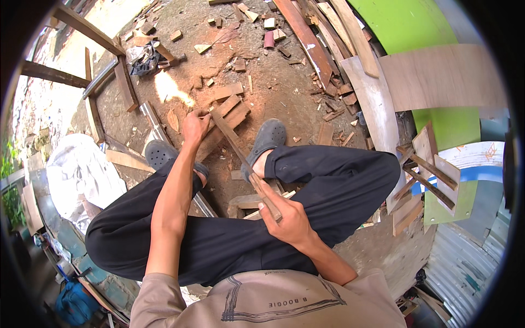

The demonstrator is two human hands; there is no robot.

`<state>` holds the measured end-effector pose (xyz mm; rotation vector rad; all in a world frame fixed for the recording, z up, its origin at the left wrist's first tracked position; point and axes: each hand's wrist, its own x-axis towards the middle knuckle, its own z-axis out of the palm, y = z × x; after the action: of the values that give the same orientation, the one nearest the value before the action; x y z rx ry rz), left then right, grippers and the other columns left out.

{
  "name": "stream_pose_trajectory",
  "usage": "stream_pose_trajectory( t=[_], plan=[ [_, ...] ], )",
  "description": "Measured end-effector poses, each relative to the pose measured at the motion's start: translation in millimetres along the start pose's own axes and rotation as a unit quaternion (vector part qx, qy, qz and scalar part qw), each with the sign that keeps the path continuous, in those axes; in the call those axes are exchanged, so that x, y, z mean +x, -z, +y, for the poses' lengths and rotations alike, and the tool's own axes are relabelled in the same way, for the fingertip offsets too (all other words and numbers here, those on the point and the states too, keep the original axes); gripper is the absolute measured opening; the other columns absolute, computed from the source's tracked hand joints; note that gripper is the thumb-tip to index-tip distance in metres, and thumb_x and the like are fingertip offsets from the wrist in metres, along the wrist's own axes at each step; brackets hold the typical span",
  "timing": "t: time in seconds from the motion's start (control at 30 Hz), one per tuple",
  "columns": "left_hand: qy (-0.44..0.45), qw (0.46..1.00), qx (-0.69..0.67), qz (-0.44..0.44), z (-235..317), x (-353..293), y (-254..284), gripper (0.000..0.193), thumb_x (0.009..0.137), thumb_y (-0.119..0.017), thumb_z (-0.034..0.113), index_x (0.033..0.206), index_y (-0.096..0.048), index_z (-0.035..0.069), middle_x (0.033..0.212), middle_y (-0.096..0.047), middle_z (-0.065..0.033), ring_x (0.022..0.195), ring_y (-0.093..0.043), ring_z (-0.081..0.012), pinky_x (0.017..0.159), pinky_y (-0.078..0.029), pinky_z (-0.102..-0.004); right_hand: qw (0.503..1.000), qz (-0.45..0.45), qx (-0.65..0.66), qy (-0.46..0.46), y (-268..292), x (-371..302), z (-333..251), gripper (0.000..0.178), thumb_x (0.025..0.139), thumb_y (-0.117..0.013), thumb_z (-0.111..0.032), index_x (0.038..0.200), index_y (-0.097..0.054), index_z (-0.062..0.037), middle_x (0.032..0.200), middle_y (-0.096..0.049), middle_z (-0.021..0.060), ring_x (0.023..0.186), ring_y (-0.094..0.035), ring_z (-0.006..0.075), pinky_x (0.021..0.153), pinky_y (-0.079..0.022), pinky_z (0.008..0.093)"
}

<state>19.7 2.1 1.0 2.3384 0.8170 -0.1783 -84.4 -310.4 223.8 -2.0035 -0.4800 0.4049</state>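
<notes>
Running diagonally between both hands, wood strip (234, 144) points away and left from right hand (292, 222), which is wrapped round its near end; left hand (196, 129), fingers curled, sits at far end, hold unclear.

wood strip (237, 147): brown | trousers (333, 175): black | shirt (257, 298): tan, black print

Dark printed lettering, one larger line and one tiny line, stands on the front of the tan shirt (262, 292). Orange marks, unreadable, show on a white-and-blue panel (477, 163)
</notes>
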Motion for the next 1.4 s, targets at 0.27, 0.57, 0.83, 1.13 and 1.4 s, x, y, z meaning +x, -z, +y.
stream_pose_trajectory(
  t=[0.27, 0.57, 0.83, 1.13, 1.4],
  plan=[
    [0.014, 1.0, 0.013, 0.011, 0.3, -0.2, -1.1, 0.032, 0.086, -0.067, 0.038, 0.106, -0.08, 0.016, 0.099, -0.077, -0.016, 0.097, -0.073, -0.0371, 0.087, -0.056, -0.0465, 0.998, -0.04, -0.045, -0.006, -0.5, -4.7, -15.8, 0.052, 0.089, -0.069, -0.004, 0.138, -0.057, 0.0074, 0.114, -0.071, 0.0278, 0.095, -0.075, 0.0379, 0.079, -0.061, 0.0377],
    [0.027, 0.999, -0.012, 0.02, -0.8, 0.5, -4.7, 0.032, 0.084, -0.066, 0.036, 0.104, -0.08, 0.015, 0.097, -0.077, -0.016, 0.096, -0.073, -0.0373, 0.087, -0.056, -0.0457, 1.0, -0.009, -0.012, -0.003, -4.2, -3.7, -10.4, 0.049, 0.091, -0.068, -0.005, 0.138, -0.057, 0.0068, 0.112, -0.07, 0.0283, 0.095, -0.073, 0.0386, 0.078, -0.059, 0.0385],
    [0.029, 0.999, -0.022, 0.023, -0.1, 1.5, -6.6, 0.031, 0.084, -0.068, 0.035, 0.102, -0.081, 0.014, 0.096, -0.078, -0.0149, 0.093, -0.074, -0.0335, 0.085, -0.057, -0.0426, 1.0, 0.017, 0.004, 0.018, -8.1, -2.6, 2.2, 0.052, 0.092, -0.068, -0.009, 0.141, -0.056, 0.0033, 0.101, -0.072, 0.0283, 0.082, -0.074, 0.0404, 0.069, -0.059, 0.0402],
    [0.007, 0.999, -0.048, 0.023, -2.6, 1.9, -3.9, 0.031, 0.083, -0.069, 0.031, 0.099, -0.081, 0.007, 0.09, -0.077, -0.0168, 0.085, -0.076, -0.0282, 0.081, -0.058, -0.0378, 0.999, -0.02, -0.027, 0.011, -5.9, 6.9, 9.0, 0.051, 0.092, -0.068, -0.009, 0.14, -0.057, 0.0028, 0.104, -0.073, 0.0271, 0.082, -0.074, 0.0396, 0.071, -0.059, 0.0412],
    [0.027, 0.998, -0.059, 0.012, -6.3, 3.3, -3.7, 0.033, 0.083, -0.071, 0.036, 0.101, -0.081, 0.01, 0.091, -0.077, -0.0171, 0.086, -0.076, -0.0312, 0.081, -0.057, -0.0403, 1.0, 0.003, 0.011, 0.018, -6.5, 9.8, 6.2, 0.05, 0.093, -0.067, -0.011, 0.14, -0.057, 0.0025, 0.107, -0.073, 0.0245, 0.077, -0.073, 0.0385, 0.072, -0.059, 0.0412]
  ],
)
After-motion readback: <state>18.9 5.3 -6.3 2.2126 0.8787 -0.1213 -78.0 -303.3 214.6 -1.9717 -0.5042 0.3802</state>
